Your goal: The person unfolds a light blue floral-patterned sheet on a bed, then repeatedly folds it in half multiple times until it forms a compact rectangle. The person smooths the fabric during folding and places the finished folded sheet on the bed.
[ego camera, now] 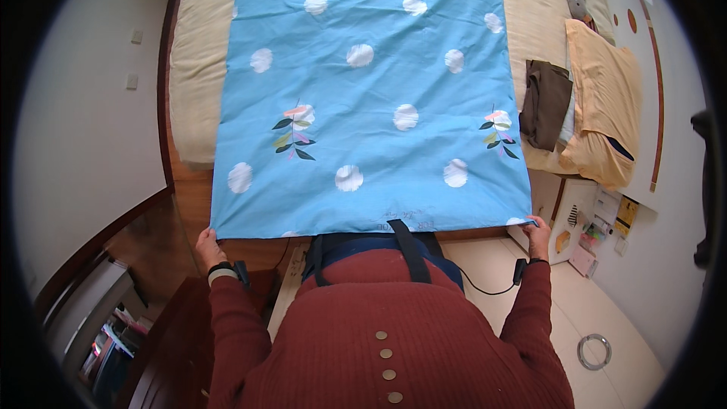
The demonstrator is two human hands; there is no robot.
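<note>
A light blue cloth sheet (380, 85) with white dots and leaf sprigs lies over the bed and stretches to the front of my body. My left hand (211, 249) grips its near left corner. At the near right corner, my right hand (538, 237) pinches the hem. Between the two hands the near edge runs almost straight across, in front of my waist. Small folds and creases cross the cloth.
The cream-covered mattress (196, 68) shows on both sides of the blue cloth. To the right lie a folded brown cloth (548, 105), a peach pillow (608, 91) and a gray stuffed toy (576, 1). A metallic ring (594, 351) is on the pale floor. Shelves stand at the lower left.
</note>
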